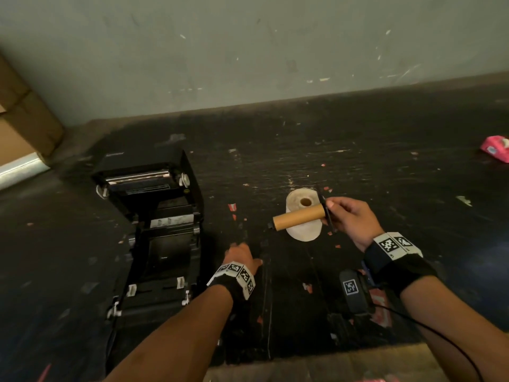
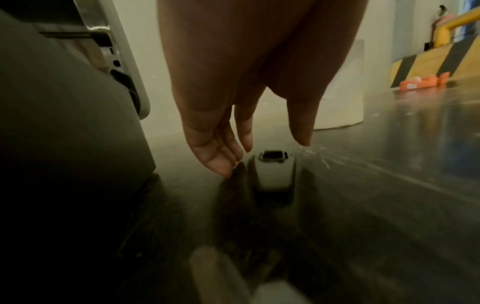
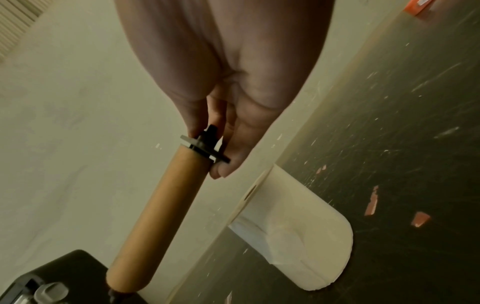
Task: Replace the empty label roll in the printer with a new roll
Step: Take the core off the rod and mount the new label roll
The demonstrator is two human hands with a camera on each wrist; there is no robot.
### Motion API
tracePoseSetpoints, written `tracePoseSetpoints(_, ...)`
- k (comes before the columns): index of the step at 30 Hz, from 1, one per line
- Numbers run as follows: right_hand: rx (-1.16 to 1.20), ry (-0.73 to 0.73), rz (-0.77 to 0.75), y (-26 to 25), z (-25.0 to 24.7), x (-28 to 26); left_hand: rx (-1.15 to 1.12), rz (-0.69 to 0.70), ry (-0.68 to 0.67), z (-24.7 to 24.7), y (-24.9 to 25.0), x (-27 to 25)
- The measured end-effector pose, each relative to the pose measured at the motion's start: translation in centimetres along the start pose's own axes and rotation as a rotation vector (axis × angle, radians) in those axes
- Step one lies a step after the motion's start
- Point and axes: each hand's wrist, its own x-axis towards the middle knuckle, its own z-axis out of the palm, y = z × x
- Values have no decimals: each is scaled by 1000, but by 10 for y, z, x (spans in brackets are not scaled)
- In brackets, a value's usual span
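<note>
empty core point(image 1: 299, 220): matt brown cardboard, on a black plastic spindle point(image 3: 205, 145). new roll point(image 1: 303, 216): matt off-white paper. printer point(image 1: 154, 230): black plastic, probably a metal bar point(image 1: 137, 176) under the lid. table point(image 1: 358, 166): dark, scratched, slightly glossy.

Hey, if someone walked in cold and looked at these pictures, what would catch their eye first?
Probably the brown cardboard core on its black spindle, held in the air by the right hand above the white label roll standing on the dark table. Next, the black printer at the left, lid open, with the left hand lowered to the table beside it.
</note>
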Motion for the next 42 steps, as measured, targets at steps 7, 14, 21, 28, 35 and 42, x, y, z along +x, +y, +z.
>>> tracePoseSetpoints(7,107,-150,103,-3,8,0,-1059,-49,-141,-56,25,-21)
tracePoseSetpoints(14,110,-151,142,3,6,1,-1015,243,-352,-67,22,-33)
tracePoseSetpoints(21,98,-5,164,26,-28,6,-964,227,-287,-52,6,-22)
tracePoseSetpoints(28,-64,93,297,71,-71,18,-636,126,-143,-24,1,-7)
tracePoseSetpoints(35,-408,-7,345,93,-67,21,-179,223,-145,-1,13,-15)
tracePoseSetpoints(42,-748,-139,311,82,-70,30,-52,215,-220,9,15,-16)
